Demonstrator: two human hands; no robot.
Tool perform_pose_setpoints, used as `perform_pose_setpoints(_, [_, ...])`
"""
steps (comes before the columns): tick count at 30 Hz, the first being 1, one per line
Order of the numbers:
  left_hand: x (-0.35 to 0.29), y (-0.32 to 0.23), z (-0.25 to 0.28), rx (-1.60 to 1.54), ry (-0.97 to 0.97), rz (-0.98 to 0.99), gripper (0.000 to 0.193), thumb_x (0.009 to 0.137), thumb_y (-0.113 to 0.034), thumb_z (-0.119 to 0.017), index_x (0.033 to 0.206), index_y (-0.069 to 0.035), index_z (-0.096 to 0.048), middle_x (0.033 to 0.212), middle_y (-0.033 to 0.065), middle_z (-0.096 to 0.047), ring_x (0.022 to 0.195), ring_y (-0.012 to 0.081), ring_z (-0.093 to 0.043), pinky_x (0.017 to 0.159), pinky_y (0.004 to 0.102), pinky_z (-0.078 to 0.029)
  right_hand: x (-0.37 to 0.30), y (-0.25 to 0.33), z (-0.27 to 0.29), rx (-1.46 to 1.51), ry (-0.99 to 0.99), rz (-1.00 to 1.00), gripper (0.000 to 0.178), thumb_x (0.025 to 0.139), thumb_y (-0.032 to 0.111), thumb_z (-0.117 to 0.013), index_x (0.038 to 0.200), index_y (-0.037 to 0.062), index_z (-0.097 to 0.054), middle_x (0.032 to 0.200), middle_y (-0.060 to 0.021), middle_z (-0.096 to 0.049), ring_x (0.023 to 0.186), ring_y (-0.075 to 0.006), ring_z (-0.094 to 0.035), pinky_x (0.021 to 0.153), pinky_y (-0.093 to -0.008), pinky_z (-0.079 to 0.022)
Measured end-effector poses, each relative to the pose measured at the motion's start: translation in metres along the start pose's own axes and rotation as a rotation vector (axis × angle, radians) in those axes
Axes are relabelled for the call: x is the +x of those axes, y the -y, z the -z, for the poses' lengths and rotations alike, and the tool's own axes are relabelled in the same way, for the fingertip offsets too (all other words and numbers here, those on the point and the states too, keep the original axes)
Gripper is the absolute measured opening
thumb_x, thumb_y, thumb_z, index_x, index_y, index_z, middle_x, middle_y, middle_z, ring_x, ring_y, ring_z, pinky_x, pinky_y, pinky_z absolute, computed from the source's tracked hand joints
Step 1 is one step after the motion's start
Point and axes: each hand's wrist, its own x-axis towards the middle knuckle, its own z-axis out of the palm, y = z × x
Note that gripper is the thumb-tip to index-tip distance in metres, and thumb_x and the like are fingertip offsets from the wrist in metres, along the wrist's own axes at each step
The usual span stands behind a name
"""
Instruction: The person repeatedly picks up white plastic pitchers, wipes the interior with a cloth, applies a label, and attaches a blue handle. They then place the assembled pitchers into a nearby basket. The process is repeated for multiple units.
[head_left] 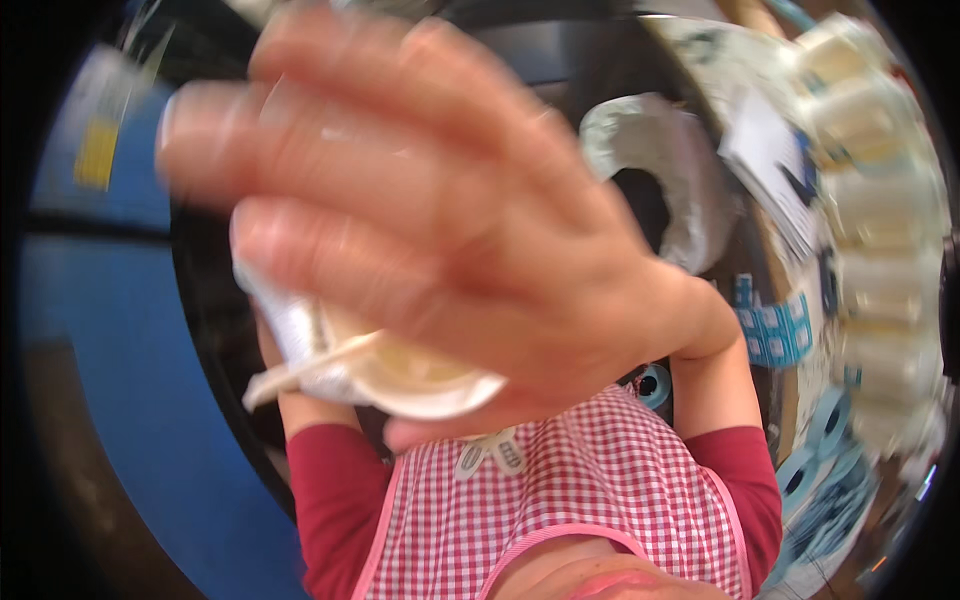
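My right hand (500, 240) fills the middle of the view, very close and smeared by motion. Its fingers stretch out toward the upper left, with nothing seen between them. Beneath it, partly covered, is a tilted white container (430, 402) with pale cream contents. A thin light stick (310, 370) lies across the container's rim and pokes out to the left. My left forearm (310, 412) rises behind the container. The left hand's fingers are hidden there, so their grip does not show.
A white plastic-lined bin (690, 190) stands beyond my right wrist. Along the right side are a row of pale translucent containers (880, 215), white papers (765, 165), a blue patterned strip (775, 330) and blue rolls (825, 425). A blue panel (130, 380) borders the left.
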Motion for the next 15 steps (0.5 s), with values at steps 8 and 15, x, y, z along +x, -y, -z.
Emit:
perform_pose_setpoints(8, [0.108,0.022,-0.061,0.156,0.936,-0.024,0.077,0.078,-0.030,-0.087,0.138,0.003,-0.052,0.130,0.0129,-0.062,0.119,0.0211,-0.061,0.105,0.0367,-0.048,-0.073,0.008,0.087,-0.384,0.115,-0.129,0.028,0.086,0.030,-0.079,0.080,0.0112,-0.058,0.084,-0.0018,-0.058,0.082,-0.0232,-0.059,0.084,-0.0395,-0.043])
perform_pose_setpoints(15, [0.091,0.032,-0.072,0.317,0.777,0.017,0.084,0.078,-0.025,-0.092,0.147,0.000,-0.052,0.141,0.0113,-0.061,0.127,0.0196,-0.059,0.112,0.0367,-0.045,-0.066,-0.014,0.123,-0.243,0.311,-0.152,0.024,0.099,0.020,-0.065,0.078,0.0095,-0.059,0.077,-0.0056,-0.057,0.076,-0.0245,-0.059,0.076,-0.0386,-0.045])
